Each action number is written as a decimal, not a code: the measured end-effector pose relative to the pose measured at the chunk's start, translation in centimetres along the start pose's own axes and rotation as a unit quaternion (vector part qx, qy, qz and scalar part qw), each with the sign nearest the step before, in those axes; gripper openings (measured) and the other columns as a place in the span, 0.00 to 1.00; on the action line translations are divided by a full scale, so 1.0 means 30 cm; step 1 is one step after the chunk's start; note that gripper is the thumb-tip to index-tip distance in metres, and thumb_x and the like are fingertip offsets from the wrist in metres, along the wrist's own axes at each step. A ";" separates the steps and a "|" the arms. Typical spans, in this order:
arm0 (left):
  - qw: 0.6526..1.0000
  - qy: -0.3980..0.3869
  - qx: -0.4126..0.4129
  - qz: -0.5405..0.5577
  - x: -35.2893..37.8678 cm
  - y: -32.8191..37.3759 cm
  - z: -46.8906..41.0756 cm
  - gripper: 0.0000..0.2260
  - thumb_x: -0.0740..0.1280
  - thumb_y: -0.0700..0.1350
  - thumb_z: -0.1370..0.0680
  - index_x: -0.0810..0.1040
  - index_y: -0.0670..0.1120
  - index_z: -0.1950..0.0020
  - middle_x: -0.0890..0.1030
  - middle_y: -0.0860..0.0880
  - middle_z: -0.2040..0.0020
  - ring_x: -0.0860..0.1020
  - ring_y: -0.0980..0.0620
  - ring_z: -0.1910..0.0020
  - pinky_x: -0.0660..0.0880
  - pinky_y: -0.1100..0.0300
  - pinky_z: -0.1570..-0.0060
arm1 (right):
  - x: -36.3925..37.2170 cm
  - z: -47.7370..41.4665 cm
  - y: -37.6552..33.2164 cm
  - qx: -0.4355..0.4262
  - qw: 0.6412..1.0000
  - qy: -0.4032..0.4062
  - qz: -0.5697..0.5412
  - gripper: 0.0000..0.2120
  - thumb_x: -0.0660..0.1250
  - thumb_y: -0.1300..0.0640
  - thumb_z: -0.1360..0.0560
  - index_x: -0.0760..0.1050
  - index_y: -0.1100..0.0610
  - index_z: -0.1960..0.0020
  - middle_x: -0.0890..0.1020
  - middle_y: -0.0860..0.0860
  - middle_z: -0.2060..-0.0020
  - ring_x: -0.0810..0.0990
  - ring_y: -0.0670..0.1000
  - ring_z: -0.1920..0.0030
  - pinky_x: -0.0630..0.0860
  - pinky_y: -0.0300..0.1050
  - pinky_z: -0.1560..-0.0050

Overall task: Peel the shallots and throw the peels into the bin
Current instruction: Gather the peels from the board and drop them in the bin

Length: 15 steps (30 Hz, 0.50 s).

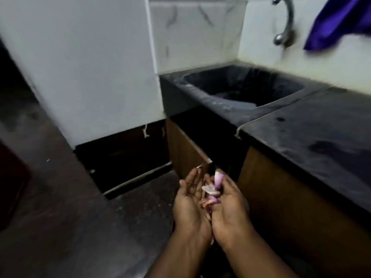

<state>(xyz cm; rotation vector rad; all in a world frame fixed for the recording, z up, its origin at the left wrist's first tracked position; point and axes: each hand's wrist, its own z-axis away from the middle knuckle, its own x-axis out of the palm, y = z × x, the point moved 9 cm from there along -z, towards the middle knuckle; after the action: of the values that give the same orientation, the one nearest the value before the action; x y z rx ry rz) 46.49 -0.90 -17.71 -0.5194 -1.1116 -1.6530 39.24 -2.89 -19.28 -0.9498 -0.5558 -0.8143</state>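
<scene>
Head view, only one available, and motion-blurred.

Left hand (190,199) and right hand (228,205) are side by side with edges touching, palms up as one scoop, well below the sink (200,91) and nearer the camera. Left fingers lie fairly straight under the load. Right fingers curl round it.

The load is pink-purple shallot peels (210,189) sitting in the gap between the palms, with one piece sticking up by the right fingertips. Can't tell whether any whole shallot is mixed in.

An open cabinet door (184,149) hangs under the sink, just beyond the hands. The counter (311,127) is right of the sink. The tap (285,23) and a purple cloth (337,23) are above it.

Status, as a judgement: peeling looks at least partly done and the peels are gathered for carrying. No bin in frame and no shallots on the counter, so remaining count is unknown. Left to do: find the bin and drop the peels.
</scene>
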 end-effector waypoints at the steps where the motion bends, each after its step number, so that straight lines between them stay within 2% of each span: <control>1: 1.000 0.028 -0.010 0.003 -0.079 -0.009 -0.045 0.22 0.50 0.51 0.13 0.79 0.39 0.39 0.83 0.42 0.41 0.80 0.44 0.44 0.75 0.51 0.42 | -0.041 -0.034 0.052 0.016 0.999 0.026 0.011 0.10 0.62 0.61 0.19 0.77 0.55 0.57 0.82 0.63 0.49 0.81 0.52 0.66 0.71 0.34 0.80; 3: 0.995 0.091 -0.037 0.011 -0.218 -0.052 -0.139 0.23 0.50 0.51 0.12 0.79 0.39 0.42 0.79 0.40 0.34 0.80 0.42 0.45 0.74 0.49 0.42 | -0.118 -0.107 0.138 0.042 0.997 0.060 0.021 0.11 0.62 0.60 0.19 0.75 0.55 0.60 0.82 0.64 0.47 0.83 0.55 0.61 0.75 0.37 0.76; 4: 0.992 0.119 -0.045 0.014 -0.275 -0.071 -0.185 0.23 0.49 0.51 0.12 0.79 0.39 0.43 0.78 0.40 0.32 0.79 0.42 0.46 0.74 0.47 0.41 | -0.155 -0.145 0.175 0.057 0.995 0.078 0.029 0.12 0.63 0.60 0.20 0.74 0.56 0.62 0.81 0.64 0.45 0.83 0.59 0.55 0.80 0.41 0.67; 6: 0.986 0.157 -0.057 0.012 -0.361 -0.111 -0.262 0.23 0.48 0.51 0.12 0.77 0.37 0.37 0.74 0.39 0.28 0.78 0.39 0.42 0.71 0.44 0.34 | -0.217 -0.203 0.232 0.081 0.990 0.114 0.036 0.13 0.62 0.61 0.20 0.73 0.57 0.64 0.81 0.66 0.46 0.81 0.63 0.47 0.81 0.51 0.50; 7: 0.983 0.169 -0.066 0.011 -0.389 -0.128 -0.295 0.23 0.48 0.51 0.12 0.75 0.37 0.33 0.73 0.39 0.26 0.77 0.37 0.36 0.68 0.43 0.30 | -0.250 -0.237 0.256 0.087 0.987 0.130 0.043 0.12 0.63 0.61 0.21 0.74 0.59 0.64 0.81 0.65 0.48 0.82 0.63 0.46 0.80 0.52 0.48; 9: 0.979 0.185 -0.078 0.018 -0.433 -0.167 -0.363 0.23 0.48 0.51 0.12 0.73 0.38 0.30 0.71 0.37 0.25 0.71 0.35 0.27 0.64 0.41 0.24 | -0.325 -0.325 0.296 0.087 0.982 0.155 0.068 0.09 0.67 0.58 0.27 0.81 0.63 0.54 0.83 0.65 0.45 0.83 0.66 0.43 0.82 0.55 0.46; 10: 0.977 0.195 -0.082 0.011 -0.458 -0.186 -0.398 0.23 0.48 0.51 0.12 0.72 0.38 0.29 0.71 0.36 0.25 0.70 0.35 0.26 0.63 0.40 0.23 | -0.399 -0.409 0.328 0.084 0.980 0.165 0.078 0.16 0.69 0.56 0.31 0.82 0.63 0.46 0.82 0.65 0.40 0.82 0.67 0.40 0.81 0.58 0.43; 11: 0.976 0.202 -0.083 0.005 -0.484 -0.201 -0.432 0.24 0.47 0.52 0.12 0.71 0.38 0.28 0.70 0.36 0.24 0.69 0.35 0.25 0.62 0.40 0.23 | -0.461 -0.484 0.355 0.084 0.979 0.171 0.078 0.20 0.70 0.54 0.32 0.81 0.62 0.43 0.81 0.64 0.36 0.81 0.66 0.38 0.79 0.61 0.39; 14: 0.969 0.236 -0.072 -0.018 -0.554 -0.227 -0.512 0.26 0.45 0.53 0.12 0.67 0.37 0.24 0.68 0.38 0.22 0.67 0.37 0.23 0.60 0.40 0.22 | -0.448 -0.520 0.312 0.074 0.979 0.169 0.087 0.06 0.65 0.56 0.24 0.79 0.56 0.50 0.78 0.62 0.33 0.77 0.63 0.35 0.73 0.65 0.33; 15: 0.968 0.240 -0.067 -0.035 -0.562 -0.221 -0.529 0.27 0.44 0.53 0.12 0.67 0.38 0.23 0.67 0.38 0.22 0.66 0.38 0.22 0.60 0.42 0.22 | -0.409 -0.495 0.280 0.074 0.978 0.170 0.090 0.05 0.63 0.57 0.21 0.78 0.55 0.51 0.77 0.61 0.32 0.77 0.62 0.34 0.72 0.65 0.32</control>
<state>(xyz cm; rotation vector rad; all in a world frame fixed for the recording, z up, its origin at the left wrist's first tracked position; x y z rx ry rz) 49.64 -5.68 -41.10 -0.1463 -0.6701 -1.7985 39.85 -8.68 -39.47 -0.6932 -0.2244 -0.7405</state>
